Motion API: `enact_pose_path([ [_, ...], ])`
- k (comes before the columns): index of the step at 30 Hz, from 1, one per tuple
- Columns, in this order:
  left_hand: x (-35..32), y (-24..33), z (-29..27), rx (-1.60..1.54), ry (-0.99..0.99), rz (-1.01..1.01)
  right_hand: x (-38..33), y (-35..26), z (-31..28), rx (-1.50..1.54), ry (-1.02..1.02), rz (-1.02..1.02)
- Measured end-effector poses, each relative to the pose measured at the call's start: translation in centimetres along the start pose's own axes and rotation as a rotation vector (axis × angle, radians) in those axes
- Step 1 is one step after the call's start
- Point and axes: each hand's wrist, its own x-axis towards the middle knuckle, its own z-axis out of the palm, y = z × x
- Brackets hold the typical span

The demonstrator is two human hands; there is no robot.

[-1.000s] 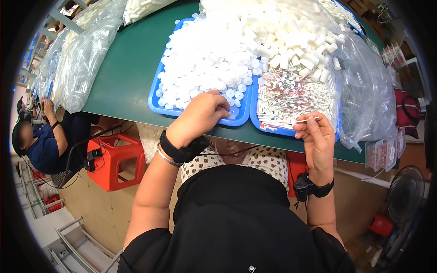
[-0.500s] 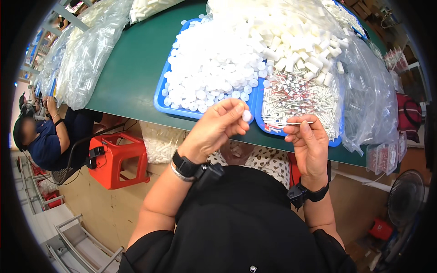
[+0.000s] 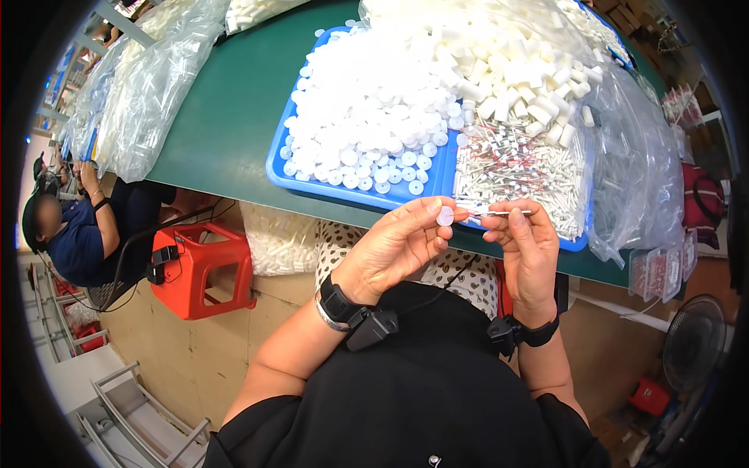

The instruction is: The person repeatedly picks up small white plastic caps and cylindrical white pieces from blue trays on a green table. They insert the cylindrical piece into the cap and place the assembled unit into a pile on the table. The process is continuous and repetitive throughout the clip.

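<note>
Between the thumb and fingers of my left hand [image 3: 402, 246] is a small translucent white disc [image 3: 445, 216], held near the table's front edge. My right hand [image 3: 524, 246] pinches a thin white stick [image 3: 499, 212] lying nearly level, its left end pointing at the disc. Whether the two pieces touch is too small to tell. Beyond my left hand, a blue tray [image 3: 292, 182] is heaped with similar white discs. A second blue tray [image 3: 576, 243], beyond my right hand, holds many thin white sticks with red parts.
White foam cylinders [image 3: 538, 93] are piled behind the sticks on the green table [image 3: 226, 117]. Clear plastic bags [image 3: 636, 171] flank the trays. At the left are a red stool [image 3: 207, 269] and a seated person [image 3: 86, 226]. A fan [image 3: 694, 339] stands at the right.
My left hand has moved right with the disc, up to the stick's left end. My right hand has stayed nearly in place, still pinching the stick.
</note>
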Motion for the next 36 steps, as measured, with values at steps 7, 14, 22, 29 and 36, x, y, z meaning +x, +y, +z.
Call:
enact_pose_path([
  [7, 0.0, -0.2, 0.1, 0.099, 0.073, 0.027, -0.6, -0.7, 0.5, -0.217, -0.045, -0.126],
  [14, -0.1, -0.8, 0.4, 0.161, 0.079, 0.01, -1.1, -0.4, 1.2, -0.559, -0.16, -0.21],
  [22, 0.0, -2.3, -0.4, 0.159, 0.092, 0.027, -1.0, -0.7, 1.6, -0.95, -0.177, -0.296],
  [29, 0.2, -3.2, -0.9, 0.09, 0.061, 0.005, -0.5, 0.5, 1.7, -1.207, -0.202, -0.645],
  [36, -0.1, -2.5, -1.0, 0.204, 0.148, 0.079, -0.6, 1.2, 1.5, -0.971, -0.221, -0.342],
])
